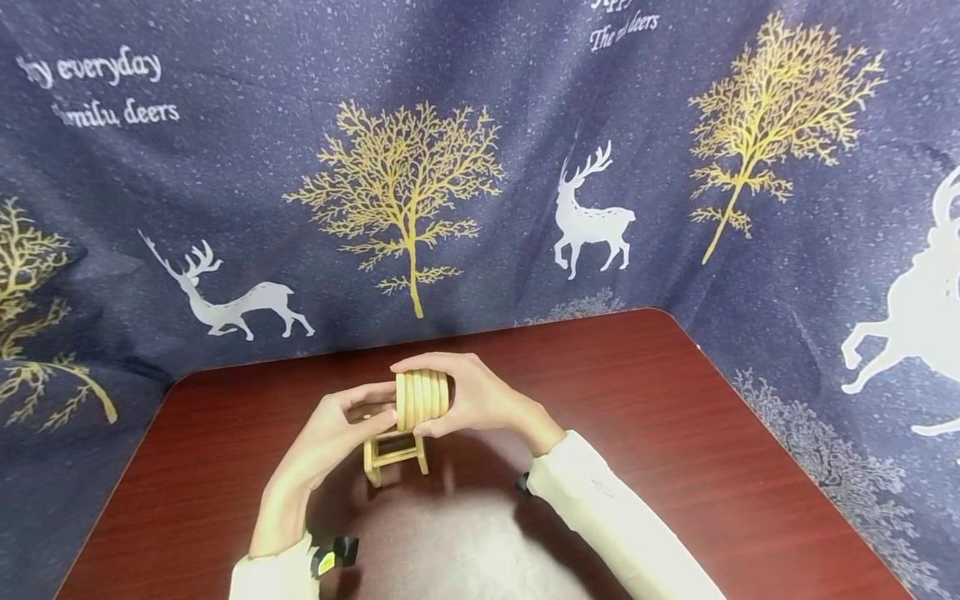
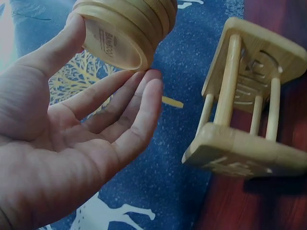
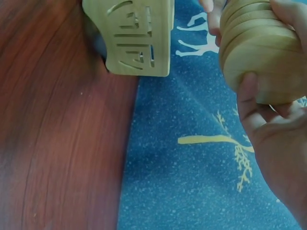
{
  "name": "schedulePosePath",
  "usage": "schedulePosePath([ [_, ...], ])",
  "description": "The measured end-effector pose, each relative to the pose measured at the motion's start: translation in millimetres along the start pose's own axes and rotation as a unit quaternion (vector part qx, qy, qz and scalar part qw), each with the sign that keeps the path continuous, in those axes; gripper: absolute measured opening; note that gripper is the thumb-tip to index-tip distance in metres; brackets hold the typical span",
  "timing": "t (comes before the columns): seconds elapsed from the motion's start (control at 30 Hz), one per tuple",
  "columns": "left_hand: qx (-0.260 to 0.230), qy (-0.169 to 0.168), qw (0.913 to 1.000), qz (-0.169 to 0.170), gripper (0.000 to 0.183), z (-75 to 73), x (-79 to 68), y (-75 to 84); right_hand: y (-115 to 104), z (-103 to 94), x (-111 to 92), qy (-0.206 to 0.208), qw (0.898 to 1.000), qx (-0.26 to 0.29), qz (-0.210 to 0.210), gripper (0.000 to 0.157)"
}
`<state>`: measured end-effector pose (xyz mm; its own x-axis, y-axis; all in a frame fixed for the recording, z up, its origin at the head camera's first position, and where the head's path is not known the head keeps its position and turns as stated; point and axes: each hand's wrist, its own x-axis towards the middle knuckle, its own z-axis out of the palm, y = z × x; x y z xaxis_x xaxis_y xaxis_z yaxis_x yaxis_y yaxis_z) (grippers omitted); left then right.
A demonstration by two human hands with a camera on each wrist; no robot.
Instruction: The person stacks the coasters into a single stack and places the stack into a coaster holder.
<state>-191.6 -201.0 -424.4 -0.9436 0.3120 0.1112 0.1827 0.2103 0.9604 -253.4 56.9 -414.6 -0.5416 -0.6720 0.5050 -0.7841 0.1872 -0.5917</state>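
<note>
A stack of round, pale wooden coasters is held on its side between both hands above the table. My right hand grips the stack from the right, thumb below and fingers over the top. From the left, my left hand pinches the end coaster's rim with thumb and fingertips; its palm stands away from the stack. That end face carries small dark printing in the left wrist view. Under the hands, a wooden coaster holder with cut-out end panels and round rods stands on the table, partly hidden by the left hand in the head view.
The reddish-brown wooden table reflects a bright glare near its front. Behind and beside it hangs a dark blue cloth printed with white deer and yellow trees. Dark wrist straps sit at the white sleeves.
</note>
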Motion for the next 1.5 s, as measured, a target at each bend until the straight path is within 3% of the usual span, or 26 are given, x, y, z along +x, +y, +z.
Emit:
schedulePosePath([
  [0.57,0.003,-0.024,0.9997,0.010,0.051,-23.0,-5.0,-12.5,-0.3,12.9,18.1,-0.034,0.999,-0.011,-0.009,0.078],
  [1.0,0.003,-0.011,0.9998,0.019,0.060,-33.4,-10.7,-18.1,2.5,26.0,26.4,-0.044,0.999,-0.002,-0.012,0.077],
  [1.3,-0.038,-0.019,0.9991,-0.008,0.076,-39.9,-12.4,-24.1,6.4,35.7,26.3,-0.033,0.999,-0.021,-0.015,0.078],
  [1.5,-0.038,-0.020,0.9989,-0.020,0.082,-43.4,-14.3,-26.6,6.8,41.0,26.8,-0.044,0.999,-0.022,-0.005,0.079],
])
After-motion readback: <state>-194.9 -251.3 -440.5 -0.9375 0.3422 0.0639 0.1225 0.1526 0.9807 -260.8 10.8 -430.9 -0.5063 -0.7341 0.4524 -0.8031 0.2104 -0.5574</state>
